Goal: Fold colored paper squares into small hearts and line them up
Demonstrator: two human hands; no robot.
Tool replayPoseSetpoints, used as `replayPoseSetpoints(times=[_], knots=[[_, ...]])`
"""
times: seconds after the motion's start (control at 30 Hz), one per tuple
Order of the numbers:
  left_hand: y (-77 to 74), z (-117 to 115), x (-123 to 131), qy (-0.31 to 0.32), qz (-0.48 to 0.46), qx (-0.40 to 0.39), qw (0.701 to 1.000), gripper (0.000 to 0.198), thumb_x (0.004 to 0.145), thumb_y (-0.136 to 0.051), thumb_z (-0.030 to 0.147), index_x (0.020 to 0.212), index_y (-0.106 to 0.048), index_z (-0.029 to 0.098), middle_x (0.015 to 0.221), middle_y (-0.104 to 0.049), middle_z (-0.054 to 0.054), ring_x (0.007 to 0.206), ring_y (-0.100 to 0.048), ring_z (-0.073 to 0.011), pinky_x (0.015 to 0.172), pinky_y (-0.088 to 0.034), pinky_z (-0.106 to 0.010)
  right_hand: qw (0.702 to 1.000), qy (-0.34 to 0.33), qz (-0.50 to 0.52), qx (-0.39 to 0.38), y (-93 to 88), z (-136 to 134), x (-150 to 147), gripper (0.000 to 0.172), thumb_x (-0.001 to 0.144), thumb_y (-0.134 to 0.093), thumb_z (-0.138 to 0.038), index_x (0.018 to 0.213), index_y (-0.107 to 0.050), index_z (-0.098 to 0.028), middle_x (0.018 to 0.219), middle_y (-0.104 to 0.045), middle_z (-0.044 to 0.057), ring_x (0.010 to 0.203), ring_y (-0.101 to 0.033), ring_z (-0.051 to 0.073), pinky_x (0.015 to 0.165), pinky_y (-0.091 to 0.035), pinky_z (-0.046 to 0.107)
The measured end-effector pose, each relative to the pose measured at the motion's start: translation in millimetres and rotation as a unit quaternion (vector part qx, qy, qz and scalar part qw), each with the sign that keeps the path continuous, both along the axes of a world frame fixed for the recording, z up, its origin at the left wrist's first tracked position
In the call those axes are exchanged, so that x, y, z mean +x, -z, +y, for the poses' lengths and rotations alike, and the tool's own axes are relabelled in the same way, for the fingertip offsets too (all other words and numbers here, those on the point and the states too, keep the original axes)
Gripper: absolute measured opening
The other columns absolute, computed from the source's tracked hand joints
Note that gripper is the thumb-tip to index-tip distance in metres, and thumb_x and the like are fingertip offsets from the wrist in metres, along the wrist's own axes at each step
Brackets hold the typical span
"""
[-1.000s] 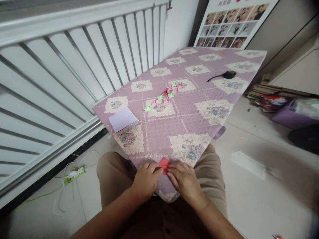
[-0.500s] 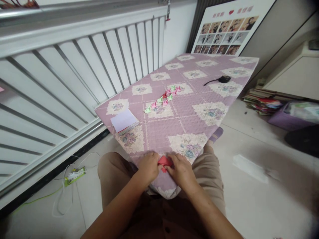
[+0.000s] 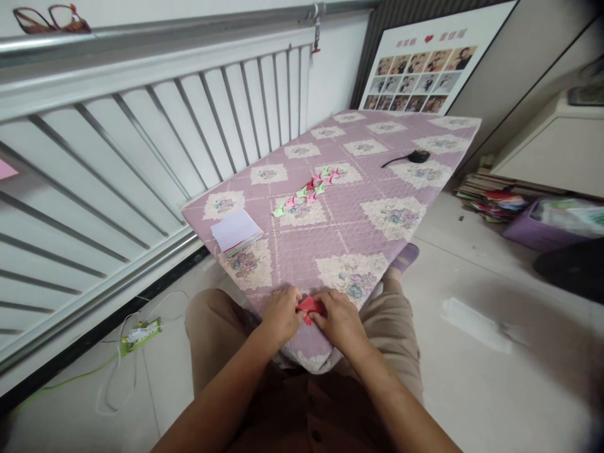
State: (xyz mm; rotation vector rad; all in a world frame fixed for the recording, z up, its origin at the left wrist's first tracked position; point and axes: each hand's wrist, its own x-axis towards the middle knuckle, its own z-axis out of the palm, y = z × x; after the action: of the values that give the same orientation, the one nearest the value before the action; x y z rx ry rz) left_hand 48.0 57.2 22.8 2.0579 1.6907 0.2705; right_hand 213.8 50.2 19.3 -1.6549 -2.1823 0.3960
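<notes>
My left hand [image 3: 279, 313] and my right hand [image 3: 340, 319] meet at the near corner of a table covered in a purple floral cloth [image 3: 330, 207]. Both pinch a small red piece of folded paper [image 3: 310, 306] pressed against the cloth. Farther up the table lies a row of several small folded paper pieces [image 3: 307, 190] in pink, green and red. A stack of square paper sheets [image 3: 235, 231] with a pale purple top sheet sits near the table's left edge.
A black object with a cord [image 3: 415, 156] lies at the table's far right. White railings [image 3: 141, 145] run along the left. A photo board [image 3: 419, 66] leans behind the table. Books [image 3: 491, 198] and a purple tub [image 3: 538, 229] are on the floor, right.
The view has tilted up, so the table and hands sit lower and farther. Both hands have worked the red paper into a more folded shape, staying at the near corner.
</notes>
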Motion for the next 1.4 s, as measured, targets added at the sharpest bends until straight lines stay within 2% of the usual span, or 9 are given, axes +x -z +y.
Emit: replayPoseSetpoints(times=[0.07,0.2,0.27,0.4,0.57,0.67,0.87,1.1,1.4], knots=[[-2.3,3.0,-1.1,0.020,0.007,-0.005,1.000,0.026,0.078,-0.062,0.020,0.103,-0.056,0.019,0.092,-0.063,-0.003,0.090,-0.056,-0.0192,0.082,-0.041,-0.031,1.000,0.003,0.012,0.001,0.1,-0.3,-0.6,0.015,0.075,-0.068,-0.021,0.090,-0.062,-0.021,0.091,-0.061,0.005,0.085,-0.055,0.020,0.076,-0.039,0.032],[-5.9,10.5,-3.2,0.064,0.018,-0.014,0.998,0.004,0.076,-0.062,0.022,0.077,-0.060,0.018,0.081,-0.062,-0.002,0.082,-0.056,-0.0185,0.075,-0.040,-0.029,0.999,-0.015,0.047,0.000,3.0,0.4,0.3,0.013,0.074,-0.066,-0.019,0.084,-0.059,-0.021,0.085,-0.062,0.002,0.084,-0.055,0.019,0.075,-0.036,0.031],[-6.4,11.7,-3.5,0.067,0.015,-0.011,0.998,0.006,0.075,-0.061,0.021,0.071,-0.059,0.018,0.077,-0.060,-0.002,0.078,-0.054,-0.0175,0.071,-0.039,-0.028,0.997,-0.029,0.068,0.001,4.4,2.2,2.4,0.013,0.075,-0.063,-0.018,0.087,-0.059,-0.021,0.085,-0.064,0.001,0.082,-0.056,0.018,0.075,-0.035,0.031],[-10.4,6.3,-2.9,0.057,0.004,-0.002,0.998,0.007,0.081,-0.055,0.019,0.075,-0.059,0.017,0.076,-0.059,-0.001,0.072,-0.052,-0.0145,0.066,-0.038,-0.026,0.992,-0.085,0.096,0.013,2.4,6.0,6.5,0.009,0.080,-0.058,-0.018,0.088,-0.062,-0.021,0.084,-0.065,0.001,0.080,-0.056,0.017,0.075,-0.034,0.030],[-17.6,-7.2,-4.1,0.063,0.024,0.104,0.992,0.010,0.087,-0.050,0.020,0.088,-0.060,0.019,0.093,-0.059,-0.004,0.092,-0.051,-0.0192,0.081,-0.039,-0.031,0.987,-0.098,0.030,0.126,-8.9,4.5,5.4,0.011,0.088,-0.054,-0.022,0.080,-0.062,-0.020,0.079,-0.060,0.003,0.081,-0.051,0.018,0.081,-0.031,0.033],[-10.8,-14.6,-5.5,0.095,0.096,0.168,0.977,0.014,0.090,-0.048,0.022,0.087,-0.061,0.020,0.093,-0.059,-0.006,0.093,-0.050,-0.0228,0.082,-0.039,-0.037,0.980,-0.108,-0.026,0.164,-8.3,0.8,3.7,0.013,0.088,-0.055,-0.020,0.077,-0.061,-0.020,0.076,-0.058,0.002,0.080,-0.048,0.018,0.087,-0.029,0.036],[9.5,-27.2,-7.7,0.130,0.138,0.174,0.966,0.017,0.092,-0.046,0.024,0.087,-0.063,0.021,0.091,-0.060,-0.005,0.087,-0.049,-0.0224,0.077,-0.039,-0.037,0.979,-0.136,-0.036,0.149,10.9,-9.4,5.6,0.014,0.088,-0.055,-0.022,0.077,-0.062,-0.021,0.075,-0.057,0.002,0.078,-0.046,0.018,0.085,-0.029,0.035],[9.4,-37.1,-12.8,0.079,0.045,0.124,0.988,0.012,0.089,-0.054,0.024,0.086,-0.066,0.023,0.095,-0.062,-0.002,0.092,-0.050,-0.0198,0.081,-0.038,-0.035,0.982,-0.151,0.037,0.102,15.8,-12.2,10.1,0.007,0.086,-0.058,-0.021,0.082,-0.064,-0.022,0.082,-0.060,0.002,0.083,-0.049,0.018,0.084,-0.032,0.033],[2.9,-37.7,-7.4,-0.052,0.004,0.039,0.998,0.010,0.083,-0.062,0.029,0.075,-0.064,0.023,0.086,-0.061,-0.002,0.090,-0.052,-0.0205,0.082,-0.034,-0.037,0.993,-0.086,0.045,0.074,14.0,-15.0,14.4,0.014,0.087,-0.058,-0.030,0.077,-0.064,-0.022,0.086,-0.061,0.003,0.085,-0.052,0.018,0.083,-0.032,0.034]])
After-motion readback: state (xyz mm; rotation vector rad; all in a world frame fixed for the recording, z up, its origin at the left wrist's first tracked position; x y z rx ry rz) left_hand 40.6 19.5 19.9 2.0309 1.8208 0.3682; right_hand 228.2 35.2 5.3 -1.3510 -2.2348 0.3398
